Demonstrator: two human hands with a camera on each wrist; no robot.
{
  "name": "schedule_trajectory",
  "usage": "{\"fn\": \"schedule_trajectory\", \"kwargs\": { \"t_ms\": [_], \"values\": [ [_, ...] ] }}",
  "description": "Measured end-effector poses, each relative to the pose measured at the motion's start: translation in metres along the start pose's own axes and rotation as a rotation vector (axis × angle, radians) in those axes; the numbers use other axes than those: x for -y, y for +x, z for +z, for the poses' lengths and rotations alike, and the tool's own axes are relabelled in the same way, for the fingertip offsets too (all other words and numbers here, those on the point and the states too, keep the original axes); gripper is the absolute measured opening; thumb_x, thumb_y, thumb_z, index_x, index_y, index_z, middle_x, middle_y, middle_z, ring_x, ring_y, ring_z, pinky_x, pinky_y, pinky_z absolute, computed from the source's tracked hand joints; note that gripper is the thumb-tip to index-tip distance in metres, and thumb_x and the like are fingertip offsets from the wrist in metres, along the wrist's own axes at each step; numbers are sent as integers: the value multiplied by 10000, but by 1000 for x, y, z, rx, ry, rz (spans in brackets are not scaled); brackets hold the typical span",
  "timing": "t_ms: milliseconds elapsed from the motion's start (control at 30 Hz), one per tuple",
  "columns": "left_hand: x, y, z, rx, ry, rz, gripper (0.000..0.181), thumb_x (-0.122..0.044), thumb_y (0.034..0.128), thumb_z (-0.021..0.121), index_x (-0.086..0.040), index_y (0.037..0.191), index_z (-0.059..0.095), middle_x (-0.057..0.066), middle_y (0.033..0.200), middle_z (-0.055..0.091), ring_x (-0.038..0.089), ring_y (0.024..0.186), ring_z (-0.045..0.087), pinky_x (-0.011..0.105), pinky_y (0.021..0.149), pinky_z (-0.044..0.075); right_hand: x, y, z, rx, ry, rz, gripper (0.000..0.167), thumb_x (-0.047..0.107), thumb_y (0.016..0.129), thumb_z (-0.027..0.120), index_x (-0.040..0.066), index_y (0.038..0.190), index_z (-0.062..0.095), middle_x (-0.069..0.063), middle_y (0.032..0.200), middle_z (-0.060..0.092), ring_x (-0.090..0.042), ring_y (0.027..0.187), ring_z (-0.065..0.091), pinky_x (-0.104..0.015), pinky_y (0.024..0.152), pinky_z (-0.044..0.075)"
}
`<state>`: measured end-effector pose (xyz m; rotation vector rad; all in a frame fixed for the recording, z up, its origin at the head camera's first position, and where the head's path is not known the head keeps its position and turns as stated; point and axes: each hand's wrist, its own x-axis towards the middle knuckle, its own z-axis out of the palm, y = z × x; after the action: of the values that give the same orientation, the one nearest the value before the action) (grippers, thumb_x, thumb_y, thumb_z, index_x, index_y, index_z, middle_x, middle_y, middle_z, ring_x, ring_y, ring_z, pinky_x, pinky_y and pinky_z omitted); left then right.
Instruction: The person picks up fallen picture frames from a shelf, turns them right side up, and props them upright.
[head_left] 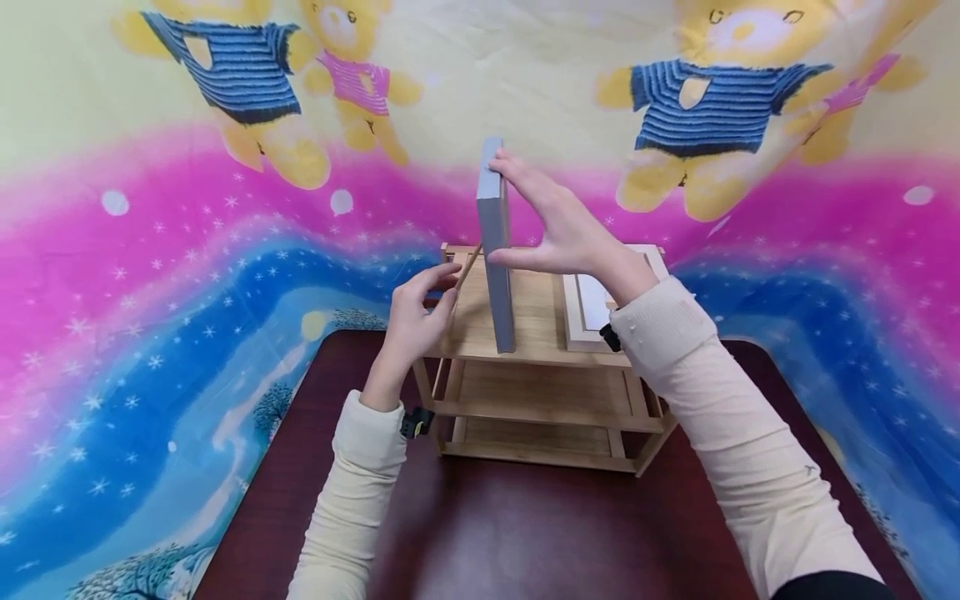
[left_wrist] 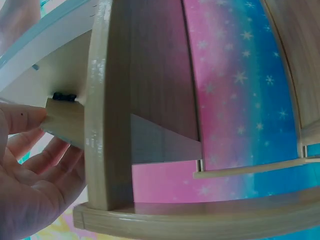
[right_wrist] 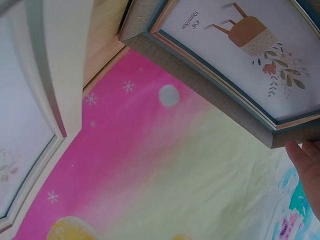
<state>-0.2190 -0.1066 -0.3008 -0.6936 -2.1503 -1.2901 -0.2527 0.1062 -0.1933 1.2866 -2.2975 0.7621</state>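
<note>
The right hand [head_left: 566,225] is clamping a grey rectangular picture frame [head_left: 495,283] between its spread thumb and fingers — the frame is standing upright, edge-on, at the left part of the top of a three-tier light wooden shelf [head_left: 540,308], though whether its lower edge is touching cannot be told. The left hand [head_left: 420,312] is pinching the frame's tan back leg [left_wrist: 70,122]. A white picture frame [head_left: 573,325] is resting on the shelf's right side, and a dark red-brown table [head_left: 525,533] is supporting the shelf.

"4"x6" 10cmX15cm" on frame insert [right_wrist: 240,55]
</note>
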Motion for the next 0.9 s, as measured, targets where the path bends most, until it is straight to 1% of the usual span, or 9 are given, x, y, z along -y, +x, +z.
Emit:
{"fn": "schedule_trajectory", "kwargs": {
  "t_ms": [133, 267, 400, 500, 633, 733, 800, 900],
  "values": [
    [3, -3, 1, 16, 26, 12, 299, 26, 872, 540, 12, 1166, 593, 169, 1044, 617, 249, 948, 596, 366, 732, 523, 0, 8, 0, 62, -14, -20, 866, 292, 734, 745, 58, 1423, 276, -121, 1485, 208, -162, 1352, 184, -383, 1077, 204],
    [5, -4, 2, 17, 49, 29, 300, 37, 879, 523, 5, 1170, 587, 170, 1026, 613, 252, 939, 595, 366, 717, 524, 0, 14, -2, 128, -30, -25, 878, 316, 737, 740, 73, 1431, 260, -121, 1490, 189, -185, 1351, 188, -409, 1073, 205],
    [8, -4, 2, 23, 65, 29, 303, 41, 882, 515, 8, 1178, 574, 173, 1035, 606, 255, 942, 592, 366, 719, 520, 0, 23, -4, 192, -48, -51, 884, 319, 733, 742, 61, 1429, 261, -131, 1481, 214, -218, 1342, 215, -432, 1067, 213],
    [9, -4, 5, 31, 73, 27, 306, 45, 885, 504, 18, 1185, 560, 181, 1051, 603, 260, 948, 592, 369, 724, 518, 1, 25, -6, 227, -68, -58, 884, 337, 732, 736, 58, 1427, 266, -134, 1473, 235, -233, 1339, 225, -451, 1059, 223],
    [11, -4, 7, 26, 75, 41, 335, 49, 891, 489, 5, 1220, 530, 178, 1034, 609, 260, 943, 597, 375, 722, 517, 1, 25, -8, 256, -85, -43, 904, 368, 728, 738, 84, 1437, 254, -119, 1488, 201, -227, 1349, 196, -470, 1057, 215],
    [14, -4, 9, 0, 96, 75, 384, 51, 891, 491, -27, 1266, 509, 169, 1011, 619, 247, 937, 604, 365, 727, 519, -1, 25, -9, 269, -66, -40, 922, 371, 723, 747, 104, 1445, 240, -103, 1500, 168, -209, 1359, 163, -468, 1063, 202],
    [16, -5, 11, -21, 129, 115, 402, 59, 887, 490, -37, 1276, 512, 170, 1002, 622, 242, 920, 606, 350, 708, 514, -3, 24, -9, 281, -40, -38, 921, 364, 731, 744, 111, 1450, 229, -90, 1505, 152, -194, 1364, 143, -461, 1068, 194],
    [19, -5, 13, -47, 196, 181, 399, 80, 875, 485, -27, 1256, 539, 175, 976, 625, 240, 839, 594, 339, 651, 485, -6, 24, -10, 287, -15, -38, 923, 357, 730, 748, 125, 1454, 224, -72, 1510, 143, -180, 1365, 133, -457, 1069, 194]
  ]
}}
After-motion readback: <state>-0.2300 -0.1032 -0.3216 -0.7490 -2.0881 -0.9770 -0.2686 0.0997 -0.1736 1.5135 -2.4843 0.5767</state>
